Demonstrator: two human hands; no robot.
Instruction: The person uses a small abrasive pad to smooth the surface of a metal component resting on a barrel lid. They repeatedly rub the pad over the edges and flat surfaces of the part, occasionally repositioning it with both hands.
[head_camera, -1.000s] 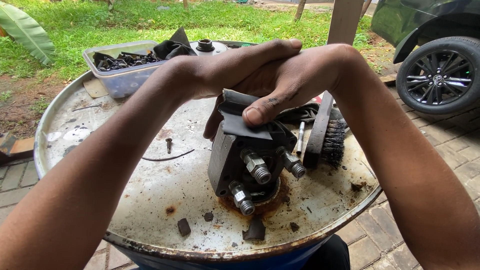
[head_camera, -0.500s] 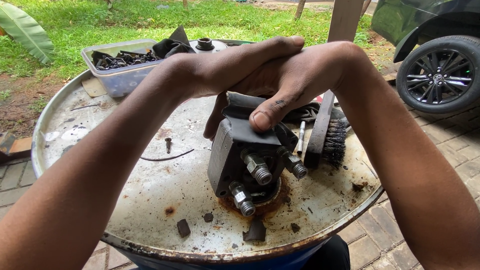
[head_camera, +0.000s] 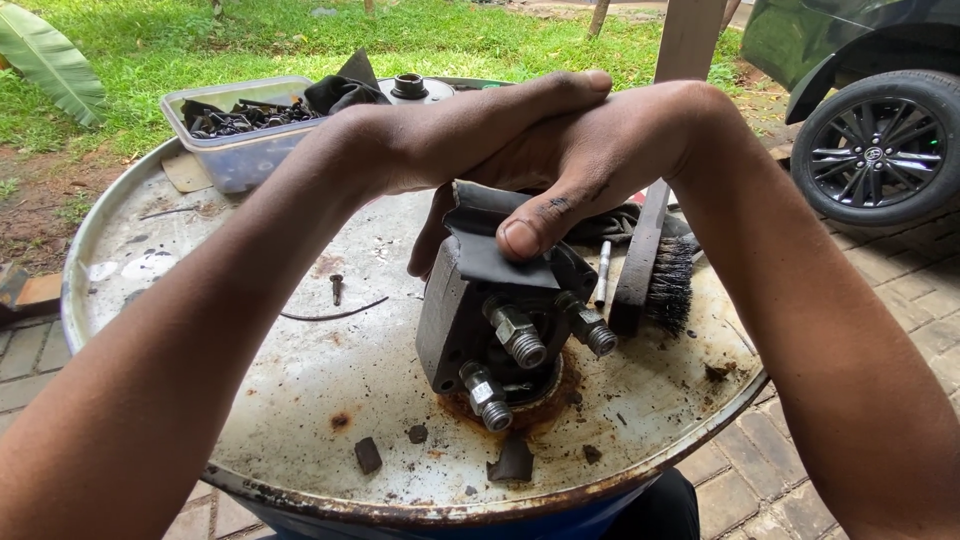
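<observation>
Metal housing (head_camera: 470, 320) with threaded studs being steadied near drum top's (head_camera: 300, 390) front edge. Dark abrasive sheet (head_camera: 495, 245) being pressed onto housing by right hand (head_camera: 590, 165), thumb clamping sheet. Left hand (head_camera: 470, 135) being laid flat over right, grasping nothing, adding pressure. Wire brush (head_camera: 655, 270) lying just beside.

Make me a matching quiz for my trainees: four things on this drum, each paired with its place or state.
Things:
1. brush
2. tub
3. metal part
4. loose screw

Places:
A. far left, full of dark parts
B. under both hands, studs facing the camera
C. right of the metal part
D. lying left of the metal part

Pairs: 1-C, 2-A, 3-B, 4-D
</observation>
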